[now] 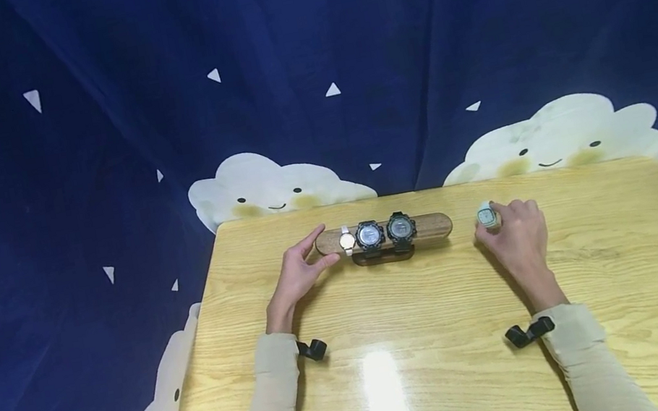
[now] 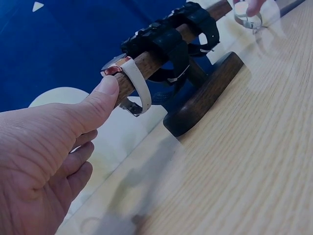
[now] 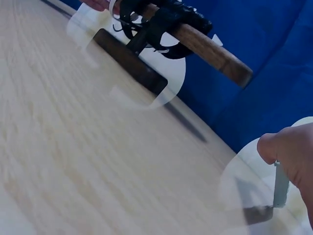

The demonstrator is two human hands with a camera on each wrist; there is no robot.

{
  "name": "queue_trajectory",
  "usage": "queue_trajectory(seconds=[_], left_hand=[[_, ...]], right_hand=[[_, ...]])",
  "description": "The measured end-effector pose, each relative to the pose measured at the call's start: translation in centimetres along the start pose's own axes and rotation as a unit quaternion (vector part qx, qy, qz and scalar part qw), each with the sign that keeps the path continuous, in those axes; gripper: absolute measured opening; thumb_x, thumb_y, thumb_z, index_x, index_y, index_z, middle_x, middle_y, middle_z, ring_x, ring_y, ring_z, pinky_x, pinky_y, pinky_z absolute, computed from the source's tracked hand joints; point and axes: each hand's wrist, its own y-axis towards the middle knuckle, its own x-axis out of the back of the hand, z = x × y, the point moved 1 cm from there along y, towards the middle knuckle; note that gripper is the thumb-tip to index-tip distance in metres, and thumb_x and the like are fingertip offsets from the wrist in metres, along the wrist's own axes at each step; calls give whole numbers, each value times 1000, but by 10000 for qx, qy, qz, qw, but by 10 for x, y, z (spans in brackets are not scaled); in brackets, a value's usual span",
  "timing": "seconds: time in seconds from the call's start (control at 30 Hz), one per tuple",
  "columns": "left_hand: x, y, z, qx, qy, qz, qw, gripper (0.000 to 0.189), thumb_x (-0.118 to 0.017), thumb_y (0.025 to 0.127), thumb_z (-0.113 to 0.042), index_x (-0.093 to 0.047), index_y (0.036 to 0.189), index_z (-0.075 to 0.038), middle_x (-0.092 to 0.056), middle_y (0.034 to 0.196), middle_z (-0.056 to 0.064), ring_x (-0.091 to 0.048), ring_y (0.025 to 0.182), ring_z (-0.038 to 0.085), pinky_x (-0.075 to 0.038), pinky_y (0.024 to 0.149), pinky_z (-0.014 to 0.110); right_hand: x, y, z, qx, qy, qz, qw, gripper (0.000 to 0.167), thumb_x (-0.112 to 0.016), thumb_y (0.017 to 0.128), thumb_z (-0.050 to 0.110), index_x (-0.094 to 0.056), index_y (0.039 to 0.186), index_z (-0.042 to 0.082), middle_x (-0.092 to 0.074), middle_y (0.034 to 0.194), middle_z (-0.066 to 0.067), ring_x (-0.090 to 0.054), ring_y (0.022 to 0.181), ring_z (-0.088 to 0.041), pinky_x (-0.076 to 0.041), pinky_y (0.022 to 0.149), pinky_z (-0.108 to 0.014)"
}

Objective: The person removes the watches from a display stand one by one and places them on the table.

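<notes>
A wooden watch stand stands near the table's back edge. On its bar are a white-strapped watch at the left and two chunky black watches, one at the middle and one right of it. My left hand holds the bar's left end, its thumb beside the white-strapped watch and a finger behind the bar. Off to the right, my right hand pinches a pale mint watch with a squarish face. Its strap hangs down below the thumb in the right wrist view.
The stand's dark base rests on the light wooden table. Bare bar shows to the right of the black watches. Behind the table hangs a dark blue curtain with white clouds and triangles.
</notes>
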Motion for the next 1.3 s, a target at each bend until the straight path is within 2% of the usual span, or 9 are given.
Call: queue_trajectory(seconds=[0.2,0.47,0.67,0.87,1.1,1.3], left_hand=[[-1,1,0,62,-36,-14,10000,74,-82,90,-19,-49,154,-5,-48,159,13,-42,149,32,-29,125,48],[0,1,0,112,-175,-53,9998,73,-83,89,-19,-51,154,-9,-49,158,13,-42,150,32,-29,125,48],[0,1,1,119,-132,-42,9998,73,-83,89,-21,-52,154,-12,-49,159,12,-42,150,30,-29,126,45],[0,1,1,38,-132,-6,9999,73,-82,90,-20,-50,155,-9,-48,159,13,-42,150,31,-29,125,46],[-1,2,0,-16,-152,-46,9999,73,-83,89,-19,-51,153,-6,-49,158,12,-43,149,31,-30,125,46],[-1,2,-3,33,-257,-42,9997,73,-82,89,-12,-49,154,-5,-46,160,15,-40,150,33,-28,126,47]], right_hand=[[-11,-6,-4,647,150,-432,9969,42,-78,73,14,-75,108,-9,-63,78,-25,-43,67,-40,-35,61,-49],[-16,-7,-5,891,189,-572,9942,39,-76,72,11,-75,106,-8,-64,79,-25,-44,66,-40,-36,59,-50],[-14,-7,-7,708,-25,-337,9969,38,-76,72,6,-75,107,-8,-67,85,-27,-44,66,-40,-38,58,-50],[-11,-8,-11,474,-216,-126,9986,39,-76,73,5,-74,110,-8,-69,92,-29,-44,68,-41,-38,60,-51],[-10,-8,-13,221,-422,-143,9988,37,-72,74,5,-74,109,-9,-68,93,-31,-46,70,-45,-41,63,-55],[-9,-9,-12,36,-412,-54,9991,35,-73,75,4,-73,108,-8,-65,91,-28,-43,72,-42,-37,64,-53]])
